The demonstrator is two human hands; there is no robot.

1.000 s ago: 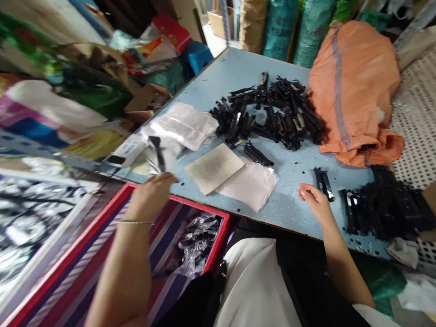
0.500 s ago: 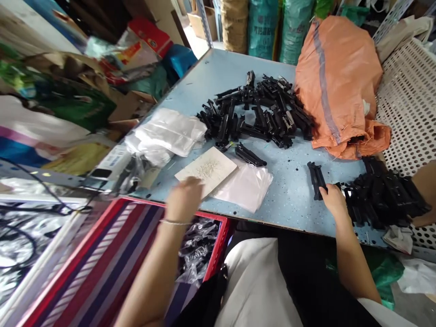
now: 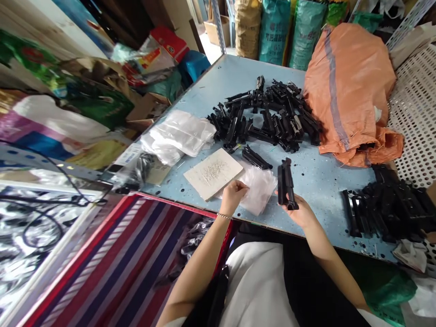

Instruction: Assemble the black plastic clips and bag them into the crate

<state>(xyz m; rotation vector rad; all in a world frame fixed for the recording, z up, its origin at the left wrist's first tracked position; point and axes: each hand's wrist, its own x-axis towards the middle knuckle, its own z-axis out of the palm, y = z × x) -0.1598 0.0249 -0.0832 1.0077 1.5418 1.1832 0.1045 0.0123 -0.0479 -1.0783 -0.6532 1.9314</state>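
My right hand (image 3: 299, 211) grips a long black plastic part (image 3: 284, 182) and holds it upright just above the blue table (image 3: 306, 177). My left hand (image 3: 235, 196) pinches the edge of a clear plastic bag (image 3: 260, 187) lying on the table near the front edge. A grey-white pad (image 3: 214, 172) lies just left of the bag. A big heap of black parts (image 3: 265, 116) covers the table's middle, and a second heap (image 3: 384, 206) sits at the right.
An orange woven sack (image 3: 347, 86) lies at the back right, beside a white perforated basket (image 3: 413, 113). More clear bags (image 3: 179, 134) are stacked at the table's left. A red-rimmed striped bin (image 3: 112, 268) with bagged parts stands below left.
My right hand has taken a black part from the right side of the table and brought it toward the middle. My left hand moved from the left over to the clear bag and pinched it.
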